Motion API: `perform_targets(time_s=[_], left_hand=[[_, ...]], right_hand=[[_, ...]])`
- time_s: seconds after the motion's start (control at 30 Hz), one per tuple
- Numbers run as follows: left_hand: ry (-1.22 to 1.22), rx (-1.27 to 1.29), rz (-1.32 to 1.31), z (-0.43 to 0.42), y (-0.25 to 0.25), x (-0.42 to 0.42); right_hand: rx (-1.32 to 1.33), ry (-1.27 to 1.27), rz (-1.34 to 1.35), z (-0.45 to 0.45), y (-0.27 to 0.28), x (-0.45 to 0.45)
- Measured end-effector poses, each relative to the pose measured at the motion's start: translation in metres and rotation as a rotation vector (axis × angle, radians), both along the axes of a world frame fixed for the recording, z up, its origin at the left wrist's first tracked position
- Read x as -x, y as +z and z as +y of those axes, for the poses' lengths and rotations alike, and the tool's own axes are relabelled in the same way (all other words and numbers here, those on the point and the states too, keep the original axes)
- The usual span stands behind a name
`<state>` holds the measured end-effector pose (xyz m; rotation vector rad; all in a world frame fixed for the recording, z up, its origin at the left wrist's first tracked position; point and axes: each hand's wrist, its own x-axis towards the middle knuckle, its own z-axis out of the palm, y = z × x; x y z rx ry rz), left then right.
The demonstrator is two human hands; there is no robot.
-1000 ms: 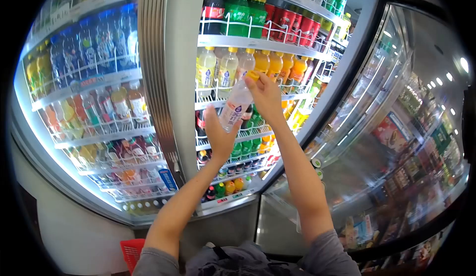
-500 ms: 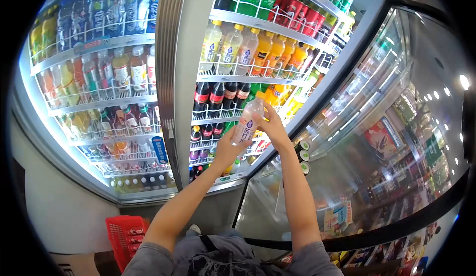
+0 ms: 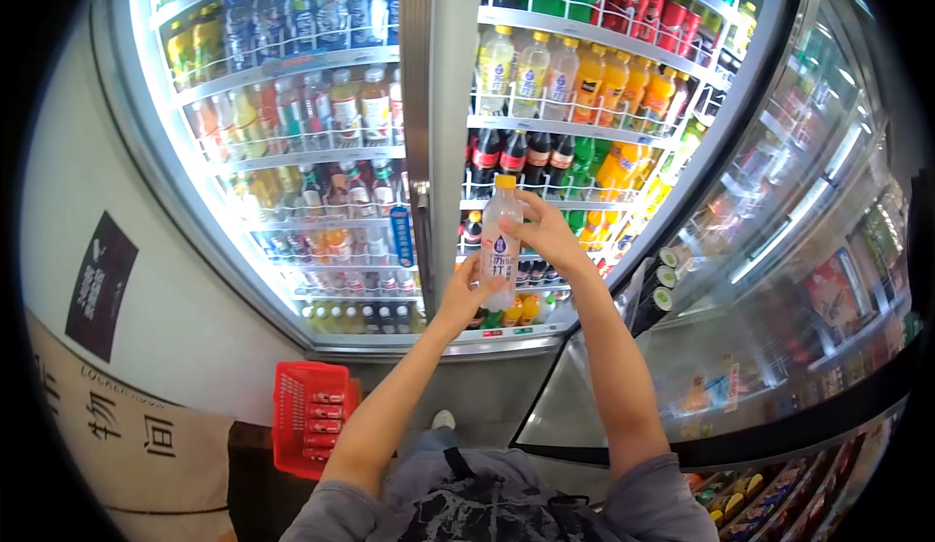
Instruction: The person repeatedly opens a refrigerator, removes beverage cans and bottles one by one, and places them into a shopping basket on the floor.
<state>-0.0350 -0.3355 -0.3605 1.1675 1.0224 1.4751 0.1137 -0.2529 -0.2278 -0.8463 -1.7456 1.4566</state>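
A clear soda-water bottle (image 3: 499, 246) with a yellow cap and a purple-and-white label is upright in front of the fridge shelves. My left hand (image 3: 464, 296) grips its lower part from the left. Against its upper right side, below the cap, lie the fingers of my right hand (image 3: 545, 233). Behind it, cola bottles (image 3: 513, 152) stand on one shelf. The shelf above bears similar yellow-capped bottles (image 3: 532, 74) and orange juice bottles (image 3: 615, 82).
At my right the glass fridge door (image 3: 682, 367) hangs wide open. A red basket (image 3: 290, 396) with several red cans is low on the left. Left of the metal upright (image 3: 419, 133) is another lit, stocked fridge section. Snack shelves (image 3: 779, 498) line the lower right.
The tilted bottle is now upright, both hands still on it. My view has turned, so the fridge and the basket appear further right in the picture.
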Motion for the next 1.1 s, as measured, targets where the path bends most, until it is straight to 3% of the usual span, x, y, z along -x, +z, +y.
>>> perform_targets(time_s=[0.33,0.63,0.8,1.1], left_hand=[[0.228,0.074,-0.151,-0.119,-0.030,0.038],[0.430,0.085,-0.193,-0.180,-0.061,0.107],[0.542,0.144,-0.191,-0.209,-0.091,0.161],[0.719,0.128,-0.261,-0.256,-0.131,0.257]], right_hand=[[0.026,0.327,-0.077,-0.064,-0.056,0.063],[0.114,0.549,-0.081,-0.092,-0.115,0.170],[0.147,0.795,-0.114,-0.111,-0.135,0.242],[0.248,0.885,-0.149,-0.160,-0.178,0.366]])
